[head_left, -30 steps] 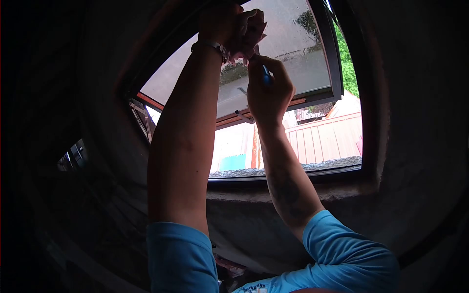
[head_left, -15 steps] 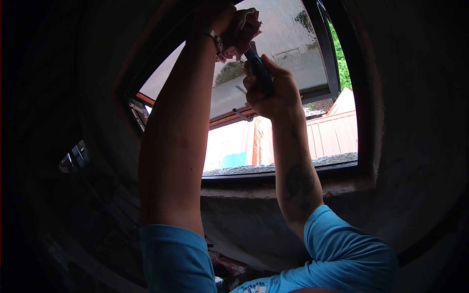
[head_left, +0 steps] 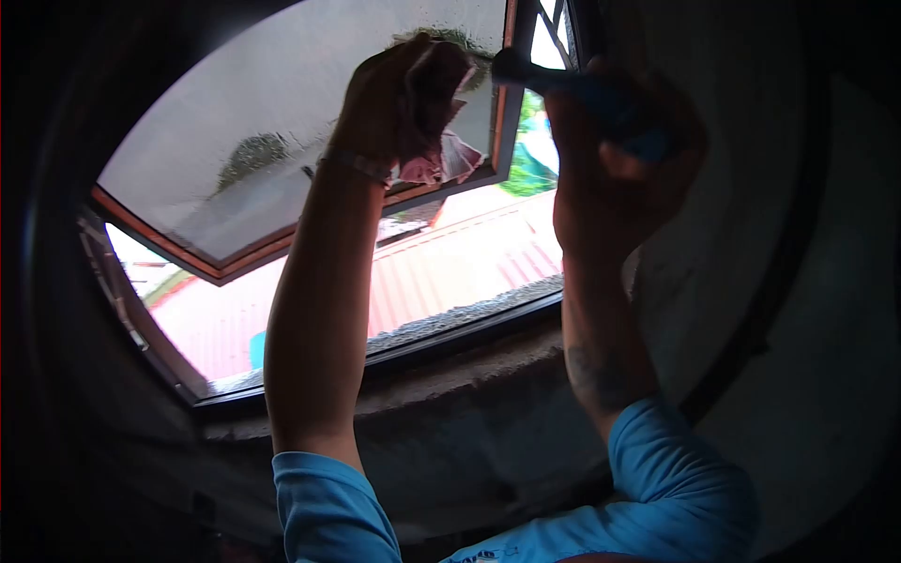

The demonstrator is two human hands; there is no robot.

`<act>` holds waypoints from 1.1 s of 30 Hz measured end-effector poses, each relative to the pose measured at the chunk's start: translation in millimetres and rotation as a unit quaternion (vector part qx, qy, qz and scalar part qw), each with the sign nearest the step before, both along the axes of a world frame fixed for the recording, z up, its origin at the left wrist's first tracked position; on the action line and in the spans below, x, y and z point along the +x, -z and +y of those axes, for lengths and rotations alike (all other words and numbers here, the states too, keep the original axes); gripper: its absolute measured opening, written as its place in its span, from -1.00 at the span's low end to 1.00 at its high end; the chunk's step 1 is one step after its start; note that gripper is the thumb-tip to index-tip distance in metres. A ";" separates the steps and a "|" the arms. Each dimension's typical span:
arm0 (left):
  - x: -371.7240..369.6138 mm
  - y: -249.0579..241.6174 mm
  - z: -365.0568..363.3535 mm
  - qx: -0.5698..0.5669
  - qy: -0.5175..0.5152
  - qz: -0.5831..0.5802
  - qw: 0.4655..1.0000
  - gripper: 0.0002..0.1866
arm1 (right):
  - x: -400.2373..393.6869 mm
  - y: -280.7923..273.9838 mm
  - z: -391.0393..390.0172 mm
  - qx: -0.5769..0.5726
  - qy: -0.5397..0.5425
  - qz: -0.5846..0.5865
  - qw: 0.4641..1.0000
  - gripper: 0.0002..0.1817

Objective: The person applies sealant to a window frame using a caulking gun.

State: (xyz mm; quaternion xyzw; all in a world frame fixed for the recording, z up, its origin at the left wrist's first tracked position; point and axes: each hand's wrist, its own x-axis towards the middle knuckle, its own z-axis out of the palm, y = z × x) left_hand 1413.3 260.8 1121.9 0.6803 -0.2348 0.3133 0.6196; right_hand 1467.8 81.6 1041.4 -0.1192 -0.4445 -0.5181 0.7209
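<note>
Raised in front of the window pane [head_left: 310,66], my left hand [head_left: 371,108] is closed around a crumpled pink cloth [head_left: 436,113], whose lower edge hangs loose. Wet, dark patches show on the glass near it. My right hand [head_left: 610,206], further right, grips a dark, blue-handled tool [head_left: 601,98]. The tool's narrow rounded end points left towards the cloth, with a gap between them. Shadow and blur hide the exact kind of tool.
The hinged window sash [head_left: 225,267] is tilted outward in its dark frame [head_left: 469,328]. A rough sill [head_left: 450,380] runs below, with a dim wall [head_left: 807,310] at right. Outside are a pinkish corrugated roof [head_left: 469,253] and greenery.
My view has turned and the window sits further left and tilted. My right hand and the tool have moved right, away from the cloth. The cloth now hangs lower in view.
</note>
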 end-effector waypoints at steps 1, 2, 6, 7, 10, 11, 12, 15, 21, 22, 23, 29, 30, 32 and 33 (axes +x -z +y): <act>6.3 11.7 -15.3 0.010 -0.059 -0.022 0.998 -0.70 | 2.3 -17.1 -11.7 0.012 0.087 -0.038 0.995 -0.43; 4.2 11.9 -39.8 -0.085 -0.016 0.031 0.996 -0.68 | -0.5 -39.4 -20.2 0.024 0.171 -0.079 0.982 -0.48; 38.6 12.5 -49.5 -0.090 0.041 0.022 0.995 -0.65 | -51.4 -131.7 -34.3 -0.068 0.156 -0.139 0.976 -0.54; 54.8 11.7 -45.4 -0.077 0.065 -0.011 0.995 -0.66 | -70.3 -151.0 -38.0 -0.113 0.154 -0.160 0.968 -0.58; 102.8 13.5 -33.8 0.077 0.016 -0.125 0.989 -0.71 | -102.7 -178.1 -24.1 -0.225 0.165 -0.200 0.939 -0.64; 128.7 15.3 -24.2 0.222 -0.092 -0.206 0.949 -0.69 | -106.2 -180.1 -16.4 -0.269 0.184 -0.248 0.912 -0.66; 143.8 19.8 -18.6 0.267 -0.133 -0.179 0.937 -0.69 | -108.4 -180.4 -10.0 -0.311 0.199 -0.293 0.882 -0.68; 137.8 40.0 -22.5 0.237 -0.135 -0.098 0.957 -0.65 | -113.9 -172.6 6.4 -0.419 0.219 -0.412 0.779 -0.73; 110.1 42.2 -31.7 0.089 -0.222 -0.187 0.953 -0.46 | -60.4 -173.8 62.7 -0.503 0.230 -0.382 0.741 -0.82; 97.3 41.0 -33.4 0.117 -0.217 -0.183 0.952 -0.40 | -56.0 -171.8 67.5 -0.497 0.269 -0.374 0.735 -0.83; 92.0 40.0 -36.3 0.114 -0.214 -0.184 0.952 -0.40 | -51.6 -168.8 69.1 -0.499 0.272 -0.374 0.733 -0.83; 99.1 40.7 -44.0 0.203 -0.259 -0.164 0.930 -0.31 | -50.8 -165.2 68.3 -0.541 0.305 -0.312 0.719 -0.82; 107.2 41.2 -42.3 0.182 -0.262 -0.170 0.932 -0.35 | -53.4 -165.2 67.6 -0.543 0.290 -0.306 0.727 -0.81; 121.2 43.5 -32.3 0.181 -0.238 -0.150 0.942 -0.43 | -63.7 -149.5 64.5 -0.545 0.272 -0.292 0.737 -0.79; 125.9 46.1 -25.1 0.188 -0.231 -0.136 0.945 -0.45 | -73.5 -131.9 62.6 -0.544 0.247 -0.244 0.764 -0.77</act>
